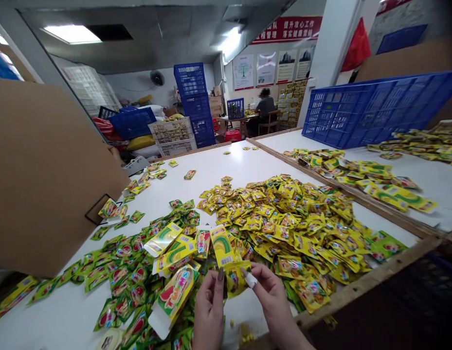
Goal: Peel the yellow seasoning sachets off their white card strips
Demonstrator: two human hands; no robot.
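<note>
My left hand and my right hand are low in the middle of the view, both pinching one small yellow sachet between them. Tape wraps a fingertip of my right hand. Just beyond the sachet stands an upright yellow box. A similar open box with a watermelon print lies to the left of my left hand. A big heap of yellow sachets spreads over the white table ahead and to the right. Green sachets lie to the left.
A large brown cardboard sheet stands at the left. A wooden rail divides this table from another with more sachets and a tilted blue crate. Stacked blue crates and a seated person are far back.
</note>
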